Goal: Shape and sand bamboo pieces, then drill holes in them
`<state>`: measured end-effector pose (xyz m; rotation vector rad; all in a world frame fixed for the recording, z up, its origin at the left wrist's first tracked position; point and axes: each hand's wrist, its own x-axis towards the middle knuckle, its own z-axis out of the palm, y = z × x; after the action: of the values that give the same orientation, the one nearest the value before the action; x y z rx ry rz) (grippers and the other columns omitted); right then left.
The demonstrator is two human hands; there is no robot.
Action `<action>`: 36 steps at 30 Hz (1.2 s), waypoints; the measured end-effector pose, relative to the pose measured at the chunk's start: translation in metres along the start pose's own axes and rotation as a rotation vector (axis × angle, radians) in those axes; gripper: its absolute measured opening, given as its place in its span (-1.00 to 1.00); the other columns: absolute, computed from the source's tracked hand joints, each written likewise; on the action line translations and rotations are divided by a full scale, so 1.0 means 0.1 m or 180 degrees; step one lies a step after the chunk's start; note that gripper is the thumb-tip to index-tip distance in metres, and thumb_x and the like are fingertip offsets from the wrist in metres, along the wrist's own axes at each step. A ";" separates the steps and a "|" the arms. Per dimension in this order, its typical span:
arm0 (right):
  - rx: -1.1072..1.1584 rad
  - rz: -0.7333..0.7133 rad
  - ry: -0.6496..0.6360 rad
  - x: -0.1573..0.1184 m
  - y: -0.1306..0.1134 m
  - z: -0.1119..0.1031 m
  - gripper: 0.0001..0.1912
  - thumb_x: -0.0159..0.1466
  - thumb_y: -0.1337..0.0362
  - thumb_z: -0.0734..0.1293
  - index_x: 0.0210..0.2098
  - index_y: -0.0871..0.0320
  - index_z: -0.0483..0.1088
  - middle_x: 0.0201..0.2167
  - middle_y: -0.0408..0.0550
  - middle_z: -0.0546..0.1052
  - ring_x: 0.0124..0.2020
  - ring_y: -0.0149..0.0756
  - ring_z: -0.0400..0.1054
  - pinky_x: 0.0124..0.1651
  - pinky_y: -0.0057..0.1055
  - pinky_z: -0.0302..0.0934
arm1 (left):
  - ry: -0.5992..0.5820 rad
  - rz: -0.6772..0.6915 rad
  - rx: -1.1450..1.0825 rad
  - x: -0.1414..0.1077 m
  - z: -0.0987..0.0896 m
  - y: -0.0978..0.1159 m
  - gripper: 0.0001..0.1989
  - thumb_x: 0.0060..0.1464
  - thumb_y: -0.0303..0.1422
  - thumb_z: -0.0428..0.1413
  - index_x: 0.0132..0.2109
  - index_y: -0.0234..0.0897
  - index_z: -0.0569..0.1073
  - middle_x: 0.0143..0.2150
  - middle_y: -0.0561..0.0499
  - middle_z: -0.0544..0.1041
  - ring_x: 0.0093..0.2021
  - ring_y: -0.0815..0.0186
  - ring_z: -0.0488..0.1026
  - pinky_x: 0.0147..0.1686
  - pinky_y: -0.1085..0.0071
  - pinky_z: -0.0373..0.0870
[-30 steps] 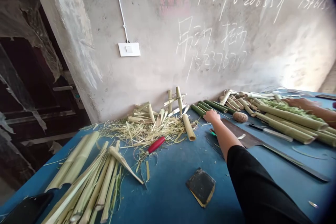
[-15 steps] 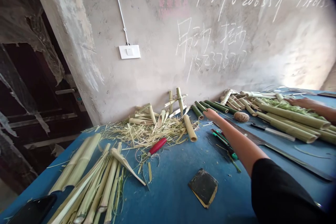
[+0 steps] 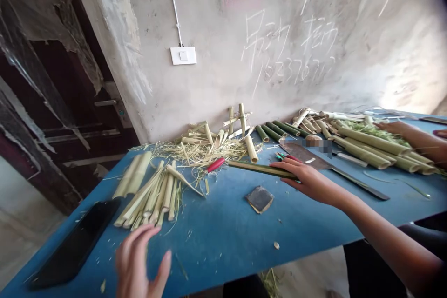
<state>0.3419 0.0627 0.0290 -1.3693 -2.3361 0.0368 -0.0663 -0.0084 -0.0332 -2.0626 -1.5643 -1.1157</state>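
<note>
Overhand, the right hand [image 3: 302, 177] grips one end of a strip [image 3: 253, 167], fingers closed around it, the strip pointing left over the table [image 3: 216, 251]. The left hand [image 3: 138, 260], empty, is by the sticks [image 3: 155, 200], thumb spread wide.

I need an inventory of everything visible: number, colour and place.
Table: one, blue, below
Wall: one, grey, behind table
Switch: one, white, on wall
Door: one, dark, left
Slab: one, black, table's left
Split bamboo: many, pale, table's left
Shavings: heap, yellowish, near wall
Handle: one, red, beside shavings
Flat pad: one, black, table centre
Tubes: several, dark green, near wall
Broad blade: one, brownish, right
Round item: one, brown, behind blade
Knife: one, pale, right
Poles: several, pale green, right
Co-worker's arm: one, bare, far right
Bamboo strip: one, greenish, held above table
Left grip: one, open, bottom left
Right grip: one, closed around strip
</note>
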 end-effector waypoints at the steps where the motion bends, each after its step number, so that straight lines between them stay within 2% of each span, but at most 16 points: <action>1: 0.0136 -0.0130 -0.0098 -0.02 -0.14 -0.02 -0.59 0.30 0.16 0.09 0.13 -0.02 0.13 -0.15 0.00 0.35 -0.14 -0.15 0.28 -0.06 -0.20 0.18 | -0.0263 0.0183 -0.0067 0.09 -0.06 0.12 -0.65 0.06 -0.22 -0.03 0.00 -0.18 0.28 -0.05 -0.13 0.35 -0.02 0.13 0.30 -0.10 0.24 0.27; 3: 0.0467 -0.0404 -0.0290 -0.04 -0.42 -0.07 -0.59 0.31 0.17 0.08 0.15 -0.03 0.10 -0.15 -0.01 0.34 -0.19 -0.22 0.30 -0.13 -0.28 0.21 | -0.0706 0.0548 -0.0153 0.31 -0.16 0.39 -0.57 0.07 -0.19 -0.02 0.09 -0.15 0.23 0.02 -0.11 0.31 0.03 0.14 0.26 -0.01 0.21 0.21; 6: 0.0677 -0.0839 -0.0419 -0.02 -0.77 -0.15 -0.62 0.33 0.20 0.07 0.12 -0.01 0.15 -0.17 -0.01 0.34 -0.20 -0.25 0.29 -0.17 -0.33 0.22 | -0.1095 0.0881 -0.0425 0.61 -0.21 0.72 -0.52 0.08 -0.12 -0.04 0.13 -0.17 0.21 0.05 -0.11 0.31 0.07 0.11 0.22 0.05 0.12 0.14; 8: 0.0565 -0.0986 -0.0414 -0.03 -0.92 -0.17 -0.64 0.33 0.21 0.06 0.08 0.00 0.21 -0.19 -0.01 0.35 -0.20 -0.23 0.29 -0.16 -0.31 0.21 | -0.1566 0.0959 -0.0735 0.72 -0.19 0.82 -0.59 0.11 -0.11 -0.08 0.03 -0.21 0.32 -0.07 -0.09 0.40 -0.06 0.15 0.32 -0.03 0.17 0.21; 11: 0.0399 -0.0881 -0.0374 -0.07 -1.00 -0.19 -0.67 0.31 0.20 0.08 0.03 0.02 0.27 -0.22 0.00 0.36 -0.25 -0.23 0.30 -0.21 -0.31 0.22 | -0.2178 0.0836 -0.1133 0.73 -0.14 0.78 -0.63 0.14 -0.12 -0.13 -0.06 -0.23 0.37 -0.24 -0.06 0.47 -0.30 0.25 0.39 -0.27 0.33 0.29; 14: 0.0551 -0.0759 -0.0310 -0.10 -0.91 -0.19 -0.70 0.28 0.15 0.16 -0.04 0.05 0.31 -0.24 -0.02 0.37 -0.28 -0.26 0.30 -0.22 -0.32 0.23 | -0.2173 0.0623 -0.1240 0.65 -0.12 0.70 -0.64 0.15 -0.13 -0.14 -0.06 -0.23 0.35 -0.24 -0.06 0.47 -0.36 0.29 0.39 -0.40 0.41 0.25; 17: 0.0896 -0.0502 -0.0020 -0.11 -0.68 -0.10 -0.66 0.25 0.06 0.20 -0.09 0.11 0.34 -0.31 -0.02 0.38 -0.30 -0.26 0.29 -0.21 -0.31 0.23 | -0.2177 0.0395 -0.1227 0.57 -0.13 0.65 -0.63 0.16 -0.13 -0.17 -0.07 -0.25 0.33 -0.29 -0.03 0.45 -0.45 0.34 0.35 -0.50 0.45 0.19; 20: 0.0977 0.0071 0.0134 -0.11 -0.38 0.14 -0.57 0.22 0.01 0.20 -0.04 0.15 0.31 -0.32 0.00 0.39 -0.31 -0.24 0.30 -0.21 -0.27 0.25 | -0.2278 0.0005 -0.1370 0.49 -0.15 0.64 -0.60 0.16 -0.11 -0.22 -0.08 -0.27 0.32 -0.43 0.03 0.39 -0.55 0.39 0.27 -0.58 0.48 0.12; 23: 0.0736 0.0114 -0.0117 -0.09 -0.19 0.46 -0.46 0.17 0.03 0.24 0.08 0.13 0.21 -0.09 0.06 0.34 -0.09 -0.14 0.25 -0.01 -0.14 0.17 | -0.2425 -0.0352 -0.1757 0.41 -0.13 0.64 -0.58 0.15 -0.08 -0.21 -0.05 -0.25 0.30 -0.48 0.08 0.33 -0.57 0.42 0.23 -0.60 0.50 0.11; 26: 0.0596 -0.0072 -0.0582 -0.03 -0.15 0.69 -0.38 0.13 0.10 0.29 0.14 0.12 0.14 0.08 0.08 0.22 0.09 -0.08 0.09 0.13 -0.08 0.01 | -0.2581 -0.0610 -0.2175 0.34 -0.07 0.65 -0.59 0.13 -0.07 -0.18 -0.04 -0.24 0.26 -0.47 0.09 0.32 -0.52 0.42 0.29 -0.55 0.51 0.19; 29: 0.0439 -0.0115 -0.0830 0.04 -0.19 0.77 -0.43 0.12 0.17 0.32 0.10 0.16 0.20 0.05 0.10 0.25 0.07 -0.08 0.12 0.11 -0.11 0.03 | -0.2686 -0.0811 -0.2470 0.29 0.01 0.66 -0.60 0.12 -0.07 -0.18 -0.06 -0.25 0.24 -0.47 0.11 0.31 -0.55 0.44 0.31 -0.53 0.51 0.24; 33: 0.0193 -0.0113 -0.0571 0.08 -0.22 0.79 -0.52 0.14 0.16 0.31 0.03 0.17 0.28 -0.07 0.09 0.33 -0.03 -0.09 0.20 0.04 -0.12 0.10 | -0.2663 -0.0962 -0.2707 0.25 0.12 0.67 -0.64 0.12 -0.07 -0.16 -0.15 -0.26 0.24 -0.44 0.12 0.30 -0.60 0.51 0.26 -0.52 0.52 0.24; 36: 0.0190 -0.0113 -0.0423 0.05 -0.23 0.80 -0.52 0.14 0.16 0.32 0.02 0.21 0.28 -0.08 0.10 0.32 -0.04 -0.10 0.19 0.05 -0.14 0.09 | -0.2598 -0.1083 -0.3121 0.23 0.20 0.68 -0.68 0.13 -0.09 -0.15 -0.21 -0.27 0.23 -0.42 0.13 0.28 -0.60 0.53 0.23 -0.50 0.52 0.23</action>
<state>0.2908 0.0705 -0.0368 -1.3334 -2.4464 0.1910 0.0060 -0.0041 -0.0156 -3.2965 -2.0094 -1.4477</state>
